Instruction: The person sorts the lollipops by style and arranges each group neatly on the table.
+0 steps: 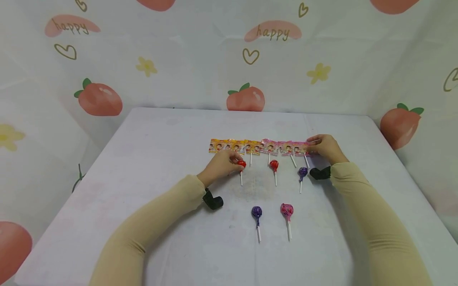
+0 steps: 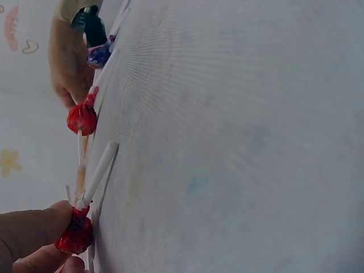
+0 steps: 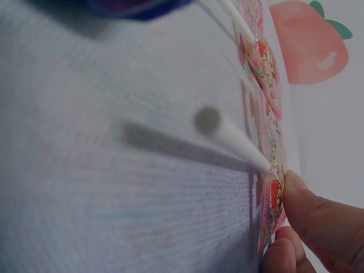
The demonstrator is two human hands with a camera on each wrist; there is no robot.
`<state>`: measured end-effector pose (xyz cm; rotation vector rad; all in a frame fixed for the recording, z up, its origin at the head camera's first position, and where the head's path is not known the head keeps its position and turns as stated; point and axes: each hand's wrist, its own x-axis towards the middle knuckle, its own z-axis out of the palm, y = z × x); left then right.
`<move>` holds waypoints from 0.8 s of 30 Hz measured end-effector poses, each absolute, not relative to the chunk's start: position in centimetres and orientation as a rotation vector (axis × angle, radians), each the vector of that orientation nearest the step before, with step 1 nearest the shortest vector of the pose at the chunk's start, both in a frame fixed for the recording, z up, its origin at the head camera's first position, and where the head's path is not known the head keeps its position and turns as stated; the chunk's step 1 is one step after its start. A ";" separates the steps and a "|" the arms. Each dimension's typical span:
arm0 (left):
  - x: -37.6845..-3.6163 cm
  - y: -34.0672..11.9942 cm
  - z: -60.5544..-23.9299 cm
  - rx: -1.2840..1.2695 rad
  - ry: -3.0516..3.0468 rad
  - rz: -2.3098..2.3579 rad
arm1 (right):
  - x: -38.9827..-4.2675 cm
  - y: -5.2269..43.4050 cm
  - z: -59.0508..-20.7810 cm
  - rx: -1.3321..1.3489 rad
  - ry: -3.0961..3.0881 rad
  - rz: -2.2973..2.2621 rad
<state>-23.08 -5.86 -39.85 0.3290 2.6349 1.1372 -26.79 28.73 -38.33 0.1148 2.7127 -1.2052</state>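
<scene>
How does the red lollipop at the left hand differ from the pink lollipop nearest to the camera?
The red lollipop lies in the middle row, just below the strip of flat packets; the pink lollipop lies in the front row, beside a purple one. The left hand pinches the red one's head; nothing touches the pink one. The red head looks smaller than the pink head. Both are wrapped, lie on the table, and point white sticks toward the person.
</scene>
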 end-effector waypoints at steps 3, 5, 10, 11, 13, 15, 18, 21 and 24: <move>-23.1 -5.8 -39.9 0.355 2.678 1.089 | -26.8 28.7 -38.3 0.118 2.720 -1.200; -23.1 -5.7 -39.7 0.362 2.684 1.076 | -26.9 28.6 -38.4 0.117 2.720 -1.197; -22.7 -6.0 -38.6 0.306 2.636 1.137 | -26.9 28.6 -38.4 0.111 2.714 -1.199; -22.6 -6.1 -38.2 0.301 2.618 1.172 | -26.9 28.6 -38.3 0.111 2.714 -1.200; -22.5 -6.4 -37.5 0.304 2.578 1.245 | -26.8 28.6 -38.3 0.115 2.718 -1.195; -22.3 -6.7 -36.8 0.322 2.543 1.309 | -26.8 28.7 -38.2 0.119 2.724 -1.186; -21.9 -7.2 -35.9 0.355 2.501 1.367 | -26.8 28.7 -38.3 0.120 2.727 -1.182; -21.6 -7.8 -35.5 0.396 2.478 1.406 | -26.8 28.7 -38.3 0.118 2.726 -1.185; -21.2 -8.3 -35.6 0.433 2.467 1.425 | -26.8 28.7 -38.4 0.125 2.721 -1.187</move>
